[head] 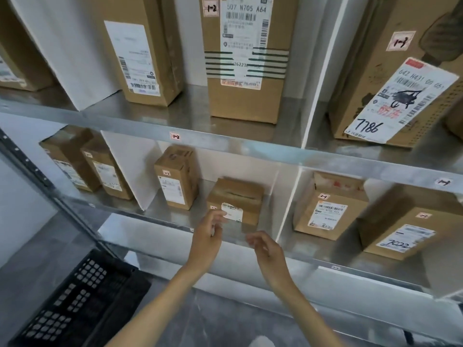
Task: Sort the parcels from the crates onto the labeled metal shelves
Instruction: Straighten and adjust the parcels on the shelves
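My left hand point(208, 236) reaches up to the small box point(235, 199) on the middle shelf point(160, 212), fingers loosely curled and gripping nothing, tips at the edge of its white label point(234, 213); I cannot tell whether they touch it. My right hand point(263, 246) hangs just below the box, slack and empty. A black crate point(82, 296) sits low on my left.
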